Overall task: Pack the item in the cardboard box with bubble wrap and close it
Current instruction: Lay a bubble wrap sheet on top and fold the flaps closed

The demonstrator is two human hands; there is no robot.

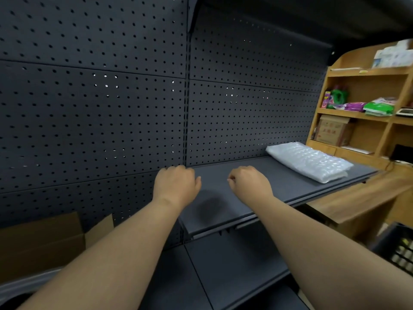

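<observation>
Both arms were stretched out over the dark shelf (279, 186) in front of the pegboard wall (89, 108). The left hand (176, 184) hung above the shelf's back edge with its fingers loosely curled under and nothing in them. The right hand (250, 182) was just beside it, fingers curled in the same way and holding nothing that I could see.

The folded bubble wrap (308, 162) lay flat at the far right end of that shelf, well apart from both hands and untouched. The cardboard box (44, 242) stood low on the left, below the shelf, with its flaps up and open; I could not see inside it. I could not pick out the item to be packed anywhere near the hands. A wooden shelf unit (362, 108) with packets on it stood behind the wrap.

As I judged it, the job had hardly begun: 0 of the steps looked done. The item was yet to be found, wrapped, set in the box, and the flaps folded down.
</observation>
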